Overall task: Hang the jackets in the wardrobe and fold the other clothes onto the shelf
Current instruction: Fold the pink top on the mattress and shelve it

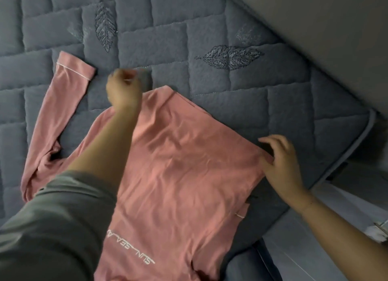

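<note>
A pink long-sleeved shirt [178, 154] lies flat on the bed, with white lettering near its lower end. Its left sleeve [60, 104] stretches out to the left, and the cuff has white piping. A second cuff [241, 214] peeks out at the shirt's lower right edge. My left hand [123, 89] is motion-blurred above the shirt's far edge, its fingers loosely curled with nothing seen in them. My right hand [279, 159] pinches the shirt's right edge between thumb and fingers.
A grey quilted bed cover [231, 87] with stitched leaf patterns lies under the shirt. The bed's corner [369, 117] is at the right, next to a pale wall [315, 18]. A light floor strip [315, 228] runs along the bed's right side.
</note>
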Demonstrator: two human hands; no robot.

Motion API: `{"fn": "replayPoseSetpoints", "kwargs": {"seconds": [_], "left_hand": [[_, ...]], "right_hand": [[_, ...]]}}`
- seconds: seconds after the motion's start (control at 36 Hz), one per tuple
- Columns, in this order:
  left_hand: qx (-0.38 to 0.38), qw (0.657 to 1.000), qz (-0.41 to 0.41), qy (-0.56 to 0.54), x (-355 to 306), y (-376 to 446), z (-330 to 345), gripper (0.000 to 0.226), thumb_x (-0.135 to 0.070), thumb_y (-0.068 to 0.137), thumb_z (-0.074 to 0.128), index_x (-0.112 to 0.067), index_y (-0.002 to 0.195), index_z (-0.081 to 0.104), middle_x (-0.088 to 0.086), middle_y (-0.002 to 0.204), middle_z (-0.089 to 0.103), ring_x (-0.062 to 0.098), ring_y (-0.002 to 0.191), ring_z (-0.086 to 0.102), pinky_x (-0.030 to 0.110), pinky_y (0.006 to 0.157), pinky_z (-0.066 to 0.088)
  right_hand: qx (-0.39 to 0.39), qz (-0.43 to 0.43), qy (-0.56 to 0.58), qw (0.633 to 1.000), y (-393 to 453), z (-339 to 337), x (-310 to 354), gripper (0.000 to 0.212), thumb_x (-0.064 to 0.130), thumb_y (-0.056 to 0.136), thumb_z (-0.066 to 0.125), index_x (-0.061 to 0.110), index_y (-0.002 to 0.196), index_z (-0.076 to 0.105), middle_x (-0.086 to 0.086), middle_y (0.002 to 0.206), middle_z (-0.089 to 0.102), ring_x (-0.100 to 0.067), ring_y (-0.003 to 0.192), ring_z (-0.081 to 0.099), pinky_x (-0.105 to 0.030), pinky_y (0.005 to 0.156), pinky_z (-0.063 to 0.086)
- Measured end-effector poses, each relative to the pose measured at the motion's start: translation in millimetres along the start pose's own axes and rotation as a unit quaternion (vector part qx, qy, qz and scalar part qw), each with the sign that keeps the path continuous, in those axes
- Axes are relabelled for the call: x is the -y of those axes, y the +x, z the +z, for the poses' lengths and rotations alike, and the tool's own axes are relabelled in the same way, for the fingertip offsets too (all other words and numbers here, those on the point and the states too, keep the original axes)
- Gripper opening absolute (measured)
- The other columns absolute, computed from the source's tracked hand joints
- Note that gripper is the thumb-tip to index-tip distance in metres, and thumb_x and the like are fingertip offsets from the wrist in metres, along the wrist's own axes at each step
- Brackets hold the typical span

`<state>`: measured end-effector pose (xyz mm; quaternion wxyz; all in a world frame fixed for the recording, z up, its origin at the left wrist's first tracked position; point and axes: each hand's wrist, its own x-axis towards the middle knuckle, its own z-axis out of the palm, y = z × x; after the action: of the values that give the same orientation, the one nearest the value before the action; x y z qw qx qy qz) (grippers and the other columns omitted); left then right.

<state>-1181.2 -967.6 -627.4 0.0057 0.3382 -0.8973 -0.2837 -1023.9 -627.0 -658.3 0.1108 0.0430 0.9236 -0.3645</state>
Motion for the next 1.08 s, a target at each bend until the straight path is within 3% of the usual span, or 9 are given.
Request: {"fn": "replayPoseSetpoints", "kwargs": {"seconds": [0.17, 0.28, 0.39, 0.53, 0.67, 0.78, 0.89, 0.97, 1.08], "left_hand": [[0.246, 0.965, -0.019, 0.092, 43.3, 26.2, -8.9, 0.041, -0.033, 0.092, 0.065, -0.004, 0.120, 0.057, 0.015, 0.116, 0.064, 0.029, 0.107, 0.059, 0.039, 0.098, 0.046], [0.352, 0.922, 0.095, 0.133, 49.7, 29.1, -15.0, 0.021, -0.022, 0.083, 0.075, -0.014, 0.098, 0.062, 0.001, 0.081, 0.056, 0.016, 0.075, 0.050, 0.019, 0.070, 0.041], [0.411, 0.895, 0.096, 0.145, 47.5, 33.9, -23.0, 0.014, -0.024, 0.081, 0.078, -0.023, 0.076, 0.065, -0.005, 0.063, 0.051, 0.010, 0.057, 0.043, 0.006, 0.048, 0.035], [0.469, 0.836, 0.124, 0.256, 31.4, 52.8, -35.9, 0.028, -0.037, 0.086, 0.070, -0.024, 0.067, 0.056, -0.006, 0.067, 0.054, 0.009, 0.061, 0.047, 0.025, 0.060, 0.037], [0.543, 0.808, 0.074, 0.218, 11.6, 66.9, -51.8, 0.024, -0.030, 0.093, 0.061, -0.016, 0.076, 0.055, -0.015, 0.059, 0.059, 0.000, 0.053, 0.055, 0.014, 0.051, 0.043], [0.464, 0.884, 0.061, 0.011, 4.8, 72.6, -52.7, 0.035, -0.010, 0.086, 0.068, -0.022, 0.069, 0.041, -0.014, 0.053, 0.045, 0.002, 0.044, 0.040, 0.013, 0.039, 0.033], [0.269, 0.953, 0.074, -0.121, 8.4, 67.9, -36.8, 0.039, 0.011, 0.084, 0.064, -0.022, 0.077, 0.045, -0.002, 0.073, 0.048, 0.006, 0.063, 0.047, 0.022, 0.062, 0.042], [0.139, 0.985, 0.096, -0.034, 14.8, 60.2, -21.3, 0.020, 0.000, 0.086, 0.062, -0.016, 0.097, 0.058, 0.001, 0.094, 0.058, 0.019, 0.089, 0.055, 0.033, 0.086, 0.044], [0.031, 0.982, 0.171, 0.076, 25.7, 18.1, -15.9, 0.040, -0.013, 0.086, 0.054, -0.011, 0.127, 0.055, 0.010, 0.132, 0.051, 0.027, 0.124, 0.045, 0.035, 0.100, 0.031]], "right_hand": [[0.075, -0.185, -0.057, 0.978, 18.3, 35.2, 39.9, 0.048, 0.016, 0.092, 0.065, 0.005, 0.136, 0.054, -0.013, 0.148, 0.044, -0.031, 0.138, 0.038, -0.044, 0.113, 0.032], [0.165, -0.295, -0.187, 0.922, 34.3, 64.7, 42.4, 0.054, 0.038, 0.101, 0.037, 0.013, 0.149, 0.037, -0.007, 0.159, 0.024, -0.025, 0.148, 0.020, -0.044, 0.120, 0.020], [0.167, -0.297, -0.281, 0.897, 38.2, 77.8, 30.6, 0.057, 0.041, 0.100, 0.033, 0.017, 0.152, 0.031, -0.002, 0.160, 0.021, -0.021, 0.148, 0.019, -0.044, 0.118, 0.022], [0.121, -0.312, -0.276, 0.901, 37.8, 85.6, 26.1, 0.057, 0.037, 0.098, 0.034, 0.017, 0.151, 0.032, -0.004, 0.159, 0.026, -0.023, 0.146, 0.024, -0.044, 0.117, 0.022], [0.105, -0.318, -0.273, 0.902, 39.3, 86.3, 27.5, 0.057, 0.036, 0.095, 0.037, 0.016, 0.149, 0.034, -0.006, 0.156, 0.030, -0.024, 0.144, 0.029, -0.045, 0.116, 0.023], [0.101, -0.317, -0.267, 0.904, 40.0, 87.4, 26.6, 0.057, 0.035, 0.096, 0.037, 0.017, 0.149, 0.033, -0.005, 0.157, 0.028, -0.022, 0.145, 0.026, -0.045, 0.117, 0.022], [0.108, -0.315, -0.274, 0.902, 40.1, 87.4, 25.7, 0.057, 0.036, 0.096, 0.036, 0.017, 0.150, 0.032, -0.004, 0.157, 0.027, -0.021, 0.145, 0.023, -0.044, 0.117, 0.022], [0.118, -0.304, -0.285, 0.901, 38.0, 84.9, 31.0, 0.057, 0.035, 0.096, 0.036, 0.016, 0.149, 0.034, -0.004, 0.157, 0.027, -0.022, 0.145, 0.025, -0.044, 0.117, 0.022], [0.108, -0.254, -0.252, 0.927, 32.4, 87.2, 54.9, 0.056, 0.032, 0.099, 0.031, 0.010, 0.151, 0.030, -0.007, 0.159, 0.023, -0.023, 0.148, 0.018, -0.045, 0.120, 0.010]]}}
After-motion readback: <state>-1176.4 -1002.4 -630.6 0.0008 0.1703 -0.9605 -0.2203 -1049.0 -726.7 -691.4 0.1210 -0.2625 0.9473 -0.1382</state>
